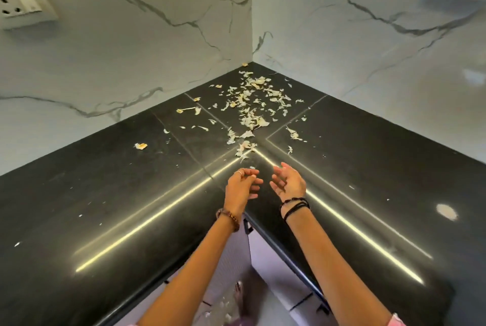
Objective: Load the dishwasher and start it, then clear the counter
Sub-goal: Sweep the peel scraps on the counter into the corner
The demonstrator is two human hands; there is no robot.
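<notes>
Head view shows a black counter (105,194) wrapping an inner corner, with a scatter of pale peelings (252,104) lying from the centre toward twelve o'clock, up to the marble wall (131,49). What the scraps are exactly is hard to make out. A few stray bits sit toward ten o'clock. Just below the pile, the left hand (242,186) hangs over the counter with fingers curled down; whether it pinches a scrap is unclear. Close beside it, not touching, the right hand (289,183) is palm-up with fingers loosely spread, holding nothing. Both sleeves are cut off at the bottom edge. A socket (21,4) sits at ten o'clock; another at one o'clock is cropped.
</notes>
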